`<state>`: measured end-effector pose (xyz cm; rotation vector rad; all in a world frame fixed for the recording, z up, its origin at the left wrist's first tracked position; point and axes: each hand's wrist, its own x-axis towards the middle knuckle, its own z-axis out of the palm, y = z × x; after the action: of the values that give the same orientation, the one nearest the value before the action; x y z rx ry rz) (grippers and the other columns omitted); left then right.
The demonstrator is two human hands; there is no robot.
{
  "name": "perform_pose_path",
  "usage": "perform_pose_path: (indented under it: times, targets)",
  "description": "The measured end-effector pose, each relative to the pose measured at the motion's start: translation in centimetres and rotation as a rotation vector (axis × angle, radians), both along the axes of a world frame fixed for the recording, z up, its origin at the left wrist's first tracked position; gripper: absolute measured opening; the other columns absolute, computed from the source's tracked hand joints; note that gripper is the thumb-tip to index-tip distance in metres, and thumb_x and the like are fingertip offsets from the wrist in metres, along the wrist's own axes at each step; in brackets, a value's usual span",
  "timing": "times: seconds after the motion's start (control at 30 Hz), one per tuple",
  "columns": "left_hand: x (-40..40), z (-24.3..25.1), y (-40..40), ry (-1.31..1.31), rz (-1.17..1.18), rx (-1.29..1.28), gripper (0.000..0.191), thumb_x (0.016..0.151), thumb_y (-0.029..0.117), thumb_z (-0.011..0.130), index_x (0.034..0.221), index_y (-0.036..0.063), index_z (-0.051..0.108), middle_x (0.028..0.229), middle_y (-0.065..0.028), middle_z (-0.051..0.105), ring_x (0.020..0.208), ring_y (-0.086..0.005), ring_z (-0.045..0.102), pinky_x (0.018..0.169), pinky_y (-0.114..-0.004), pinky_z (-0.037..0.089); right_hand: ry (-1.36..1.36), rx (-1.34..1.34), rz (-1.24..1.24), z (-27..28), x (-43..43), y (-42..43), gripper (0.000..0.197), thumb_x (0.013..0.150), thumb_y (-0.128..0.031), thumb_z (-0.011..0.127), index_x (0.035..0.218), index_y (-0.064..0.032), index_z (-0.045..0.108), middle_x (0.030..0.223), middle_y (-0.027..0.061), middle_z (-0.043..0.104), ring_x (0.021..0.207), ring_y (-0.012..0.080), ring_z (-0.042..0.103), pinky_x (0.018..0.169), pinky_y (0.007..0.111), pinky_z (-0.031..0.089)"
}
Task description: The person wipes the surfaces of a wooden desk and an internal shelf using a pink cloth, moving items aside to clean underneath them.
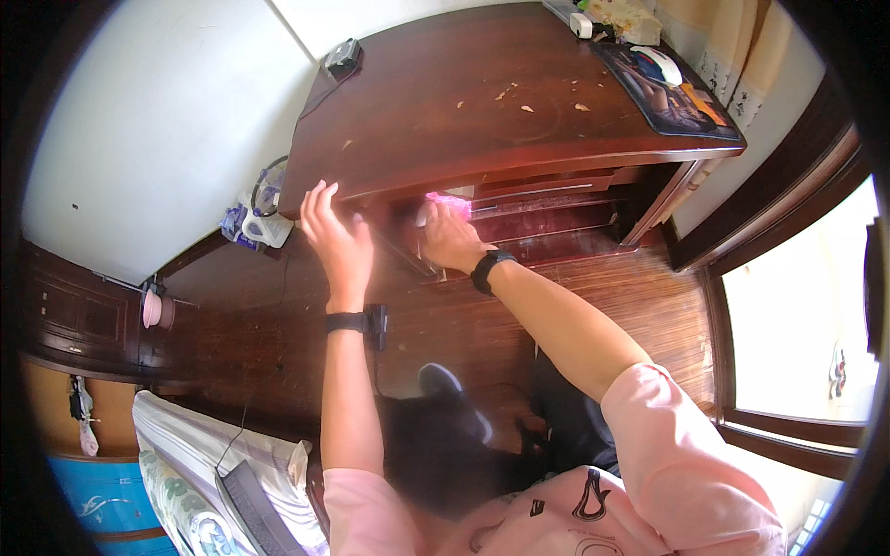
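My left hand (pixel 338 240) hangs beside the front left corner of the wooden desk (pixel 445 90), fingers apart and nothing in them. A black band circles that wrist, with a dark device on it. Below the desk's front edge, my right hand (pixel 450 238) has its fingers closed over a crinkled pink plastic packet (pixel 455 204). The fingers cover part of the packet, so its contents and full shape are hidden. Behind it is the open space under the desktop, with a wooden drawer front (pixel 542 186) to the right. A black band (pixel 491 270) is on my right wrist.
Small light scraps (pixel 526 108) lie on the desktop. A white computer mouse (pixel 659 66) rests on a mouse pad (pixel 678 111). Bags (pixel 243 226) stand left of the desk. A laptop (pixel 254 507) lies on the bed (pixel 208 438). A dark seat (pixel 570 417) is beside me.
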<state>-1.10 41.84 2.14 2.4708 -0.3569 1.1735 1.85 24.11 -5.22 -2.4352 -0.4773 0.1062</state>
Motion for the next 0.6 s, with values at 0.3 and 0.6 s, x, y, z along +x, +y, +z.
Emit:
perform_pose_path:
  times: [0.3,0.6]
  targets:
    - [0.6,-0.6,-0.6,0.001,0.012,-0.009,0.063,0.082,-0.002,0.066,0.140,0.0048,0.043,0.147,-0.0166,0.044,0.140,-0.0369,0.035,0.119,-0.051,0.026,-0.104,-0.114,-0.006,-1.7,0.8,-2.4,0.069,0.089,-0.021,0.065,0.149,0.0005,0.037,0.140,0.0273,0.049,0.131,0.0423,0.048,0.108,0.051,0.044]
    - [0.4,-0.6,-0.1,-0.019,0.022,-0.003,0.059,0.080,-0.003,0.064,0.136,0.0036,0.046,0.144,-0.0173,0.046,0.139,-0.0400,0.037,0.117,-0.054,0.027,0.129,-0.415,0.155,-0.5,2.8,-2.3,0.040,0.101,-0.013,0.039,0.137,-0.0017,0.051,0.129,0.0186,0.063,0.121,0.0282,0.060,0.099,0.043,0.049]
